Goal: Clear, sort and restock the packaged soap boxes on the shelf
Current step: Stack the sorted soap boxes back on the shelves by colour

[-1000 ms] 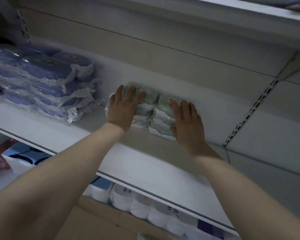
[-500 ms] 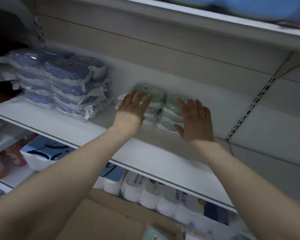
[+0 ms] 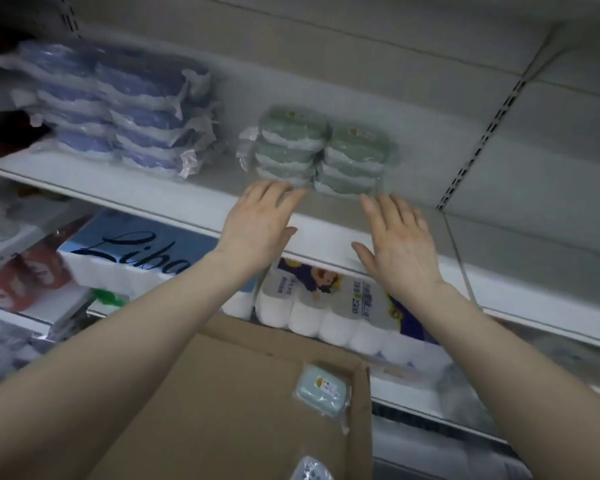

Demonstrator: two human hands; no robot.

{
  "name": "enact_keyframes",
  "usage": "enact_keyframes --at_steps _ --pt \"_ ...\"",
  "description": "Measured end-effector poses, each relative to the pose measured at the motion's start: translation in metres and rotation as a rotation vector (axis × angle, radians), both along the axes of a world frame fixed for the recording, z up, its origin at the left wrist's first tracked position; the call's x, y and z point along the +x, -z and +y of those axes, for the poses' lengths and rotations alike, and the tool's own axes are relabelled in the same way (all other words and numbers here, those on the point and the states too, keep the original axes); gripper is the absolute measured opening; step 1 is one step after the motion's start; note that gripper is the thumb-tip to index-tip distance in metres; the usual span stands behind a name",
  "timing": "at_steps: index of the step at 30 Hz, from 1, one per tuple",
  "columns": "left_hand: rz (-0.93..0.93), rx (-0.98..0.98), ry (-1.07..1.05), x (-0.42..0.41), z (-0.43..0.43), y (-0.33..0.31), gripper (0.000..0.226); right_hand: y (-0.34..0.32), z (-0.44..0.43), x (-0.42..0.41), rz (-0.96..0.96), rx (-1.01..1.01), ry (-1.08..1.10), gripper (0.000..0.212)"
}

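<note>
On the white metal shelf [image 3: 174,199], 2 stacks of green plastic-wrapped soap boxes [image 3: 323,150] are sitting side by side, right of the blue wrapped packs [image 3: 125,109]. We are holding our left hand [image 3: 257,230] and right hand [image 3: 399,251] just before them, fingers straight, slightly spread, gripping nothing. A pale green wrapped soap box [image 3: 323,389] is lying in the brown cardboard carton [image 3: 222,393] below

Bare left hand [image 3: 257,230] and bare right hand [image 3: 400,249]: each has long, tapering fingers and a shorter, thicker thumb set on the inner side. The fingertips are blurred, so nail detail cannot be read. Behind each palm a narrow wrist widens into an unclothed forearm, the left forearm [image 3: 118,358] and the right forearm [image 3: 516,368]. Both are smooth and rounded in section, growing steadily broader away from the fingers. All that shows of both arms is uncovered.
</note>
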State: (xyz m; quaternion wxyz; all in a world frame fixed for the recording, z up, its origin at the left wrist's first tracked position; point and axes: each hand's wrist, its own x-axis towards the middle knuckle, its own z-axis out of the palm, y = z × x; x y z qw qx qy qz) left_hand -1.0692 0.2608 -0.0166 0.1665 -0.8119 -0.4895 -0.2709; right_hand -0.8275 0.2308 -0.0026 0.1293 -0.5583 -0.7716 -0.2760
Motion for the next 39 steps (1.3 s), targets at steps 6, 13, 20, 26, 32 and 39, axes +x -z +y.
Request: enact_keyframes --at_steps 6,13,20,26,32,39 --pt "-0.076 -0.035 0.078 0.003 -0.064 0.051 0.048 0.046 -0.065 0.008 0.02 -0.083 -0.062 0.065" --pt "-0.138 -0.38 0.059 0.022 -0.144 0.175 0.055 0.147 -0.108 0.026 0.084 -0.321 -0.15 0.061" --pt "-0.152 -1.032 -0.159 0.064 -0.229 0.279 0.069 0.246 -0.104 0.049 0.117 -0.678 -0.138 0.073" --pt "-0.128 -1.386 -0.326 0.106 -0.264 0.34 0.093 0.317 -0.074 0.058 0.095 -0.973 -0.022 0.073" --pt "-0.134 -1.401 -0.474 0.127 -0.266 0.367 0.111 0.371 -0.051 0.048 0.109 -1.049 -0.004 0.083" --pt "-0.155 -1.307 -0.619 0.08 -0.241 0.359 0.118 0.387 -0.047 0.035 0.058 -1.027 0.048 0.098"
